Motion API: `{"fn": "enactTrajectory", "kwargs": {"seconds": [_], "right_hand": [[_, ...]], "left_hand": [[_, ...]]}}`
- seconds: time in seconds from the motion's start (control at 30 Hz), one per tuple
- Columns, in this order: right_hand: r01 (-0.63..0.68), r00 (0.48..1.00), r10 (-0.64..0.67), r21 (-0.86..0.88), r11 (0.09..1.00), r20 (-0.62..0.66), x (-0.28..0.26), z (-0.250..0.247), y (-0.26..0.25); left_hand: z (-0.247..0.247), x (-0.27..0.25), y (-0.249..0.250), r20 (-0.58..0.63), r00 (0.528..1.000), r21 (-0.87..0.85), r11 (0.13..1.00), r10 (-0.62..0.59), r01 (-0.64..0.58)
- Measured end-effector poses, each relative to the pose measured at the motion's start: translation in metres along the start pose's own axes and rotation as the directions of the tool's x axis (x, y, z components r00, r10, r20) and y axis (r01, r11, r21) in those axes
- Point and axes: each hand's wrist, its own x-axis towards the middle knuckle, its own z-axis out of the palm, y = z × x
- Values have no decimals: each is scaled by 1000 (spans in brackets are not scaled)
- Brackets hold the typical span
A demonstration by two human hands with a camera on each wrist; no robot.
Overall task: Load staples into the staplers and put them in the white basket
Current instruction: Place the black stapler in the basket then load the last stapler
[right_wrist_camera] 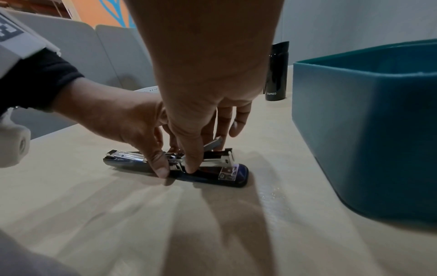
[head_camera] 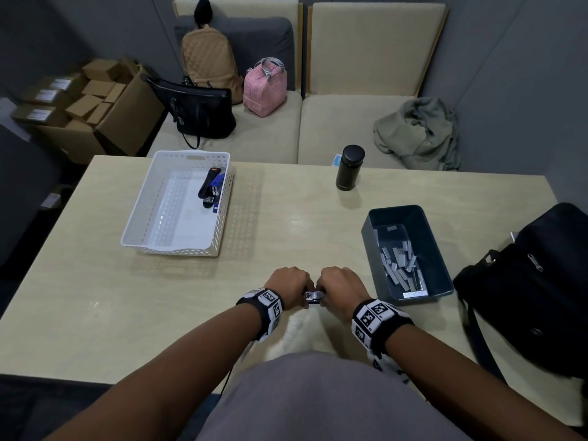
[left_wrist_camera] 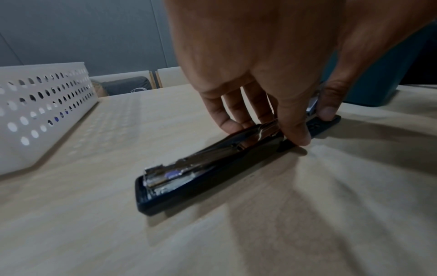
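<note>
A dark stapler [head_camera: 312, 296] lies folded open and flat on the table [head_camera: 159, 313] near its front edge. Its chrome magazine [right_wrist_camera: 220, 158] faces up. My left hand [right_wrist_camera: 163, 160] grips the stapler [left_wrist_camera: 212, 168] at its hinge, thumb on the near side and fingers on the far side. My right hand [right_wrist_camera: 203, 149] pinches a silver staple strip [right_wrist_camera: 212, 142], tilted with its low end in the magazine. The white basket [head_camera: 143, 218] stands at the left with two staplers [head_camera: 211, 189] in it. A teal bin [head_camera: 442, 249] of staple strips [head_camera: 402, 262] stands right of my hands.
A black bottle [head_camera: 349, 167] stands at the table's far edge. A black bag [head_camera: 534, 281] lies on the right side of the table beside the bin. Bags and a cloth lie on the sofa beyond the table. The basket's wall [left_wrist_camera: 35, 112] is left of the stapler.
</note>
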Motion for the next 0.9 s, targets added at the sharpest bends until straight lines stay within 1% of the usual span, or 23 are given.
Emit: {"fn": "enactTrajectory", "kwargs": {"seconds": [0.2, 0.4, 0.7, 0.9], "right_hand": [[-25, 1000, 25, 77, 997, 4, 2, -1, 0], [-14, 1000, 15, 55, 998, -20, 3, 4, 2], [-12, 999, 15, 77, 997, -40, -1, 8, 14], [-44, 999, 45, 101, 994, -10, -1, 5, 14]], "left_hand": [[-2, -1, 1, 8, 1000, -1, 1000, -1, 1], [-4, -2, 2, 11, 1000, 5, 1000, 7, -7], [-5, -2, 3, 19, 1000, -11, 1000, 10, -10], [-5, -2, 4, 26, 1000, -4, 1000, 6, -6]]}}
